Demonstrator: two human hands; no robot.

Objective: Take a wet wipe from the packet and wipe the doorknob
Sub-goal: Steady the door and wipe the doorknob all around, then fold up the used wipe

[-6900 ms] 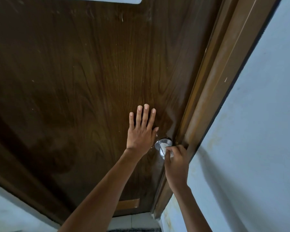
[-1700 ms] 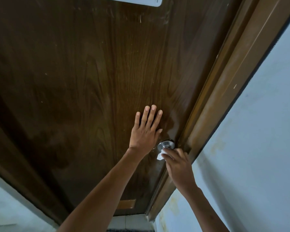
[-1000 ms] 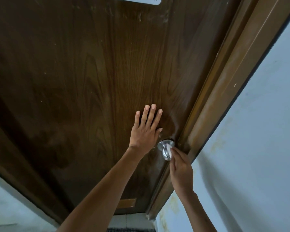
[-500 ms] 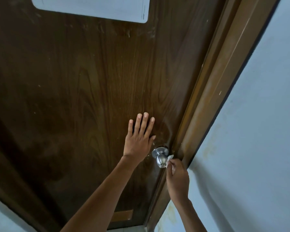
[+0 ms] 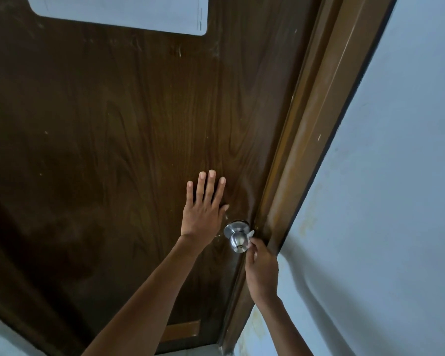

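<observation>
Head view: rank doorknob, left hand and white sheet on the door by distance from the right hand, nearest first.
1. doorknob, just left of the right hand, which pinches a wipe beside it.
2. left hand, flat on the door, up-left of the doorknob.
3. white sheet, at the door's top.

Door: dark brown wood-grain face, smooth w/ a soft sheen, faint pale scuffs & specks near the top. Doorknob: silvery metal, polished, bright reflections. Door frame: lighter brown wood, smooth, semi-matt, paler worn patches. Wall: painted, matt, pale blue-grey, yellowish stains low by the frame. White sheet at door top: flat, matt; paper or plastic, can't tell. Wet wipe: small white bit showing, thin, soft-looking, matt.
</observation>
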